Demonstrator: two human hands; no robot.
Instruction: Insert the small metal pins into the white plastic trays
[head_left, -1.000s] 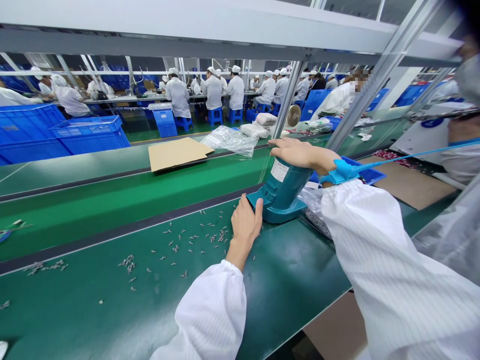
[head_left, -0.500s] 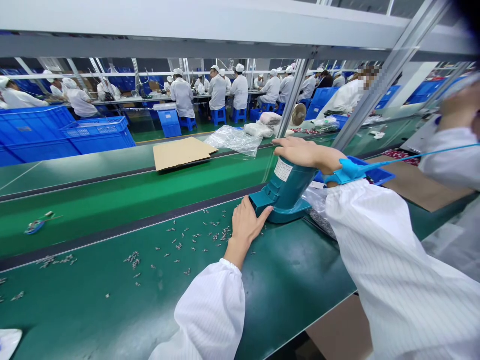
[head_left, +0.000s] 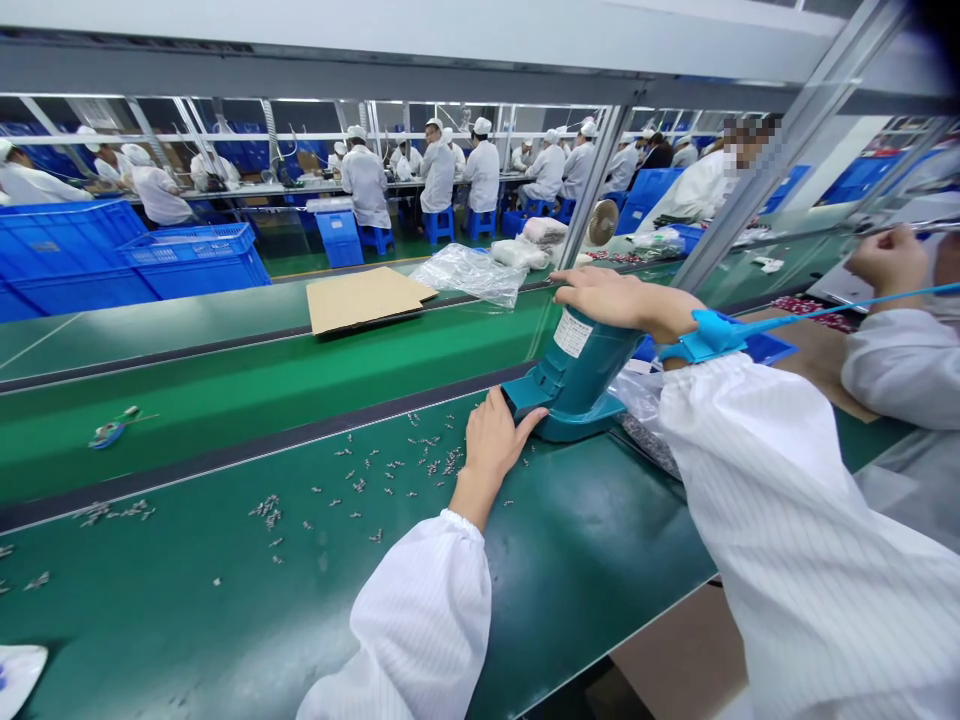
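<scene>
A teal machine with a thick upright body, a white label and a wider base stands on the green bench, leaning slightly. My left hand is round the left end of its base, thumb on the near side and fingers on the far side. Palm down, my right hand clasps the top of the body, its fingers reaching over the left edge; its thumb is hidden. Small metal parts lie scattered left of my left hand. A blue wrist strap with a cord circles my right wrist.
Beyond the bench runs a green conveyor belt carrying a small blue item. Cardboard and clear plastic lie past it. A metal post rises behind the machine. At right is a co-worker's hand.
The small blue item on the belt has shifted right. The co-worker's hand at right has come lower and further into view. My hands keep their places on the machine.
</scene>
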